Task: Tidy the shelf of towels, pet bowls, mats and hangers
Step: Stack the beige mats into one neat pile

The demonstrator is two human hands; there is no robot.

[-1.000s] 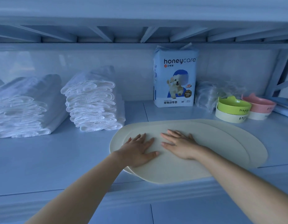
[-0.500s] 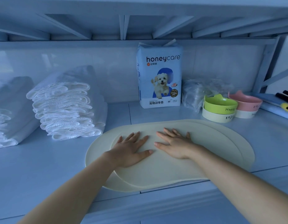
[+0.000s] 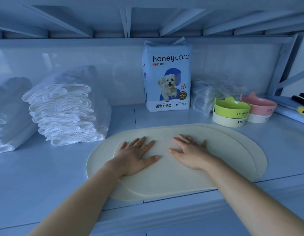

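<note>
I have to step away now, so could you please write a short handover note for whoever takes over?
Hands: left grip and right grip lie flat, fingers straight, on the top mat.
Things: mats mid-shelf, offset; towels stacked left; bowls nested in two pairs right; pad pack at back.
Done: towels and bowls look tidy.
Left: square up the mats; hangers not identifiable.

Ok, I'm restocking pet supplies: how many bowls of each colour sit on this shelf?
Lime-green cat-eared pet bowl: 1
Cream round pet bowl beneath it: 1
Pink cat-eared pet bowl: 1
White round pet bowl beneath the pink: 1
Total: 4
</note>
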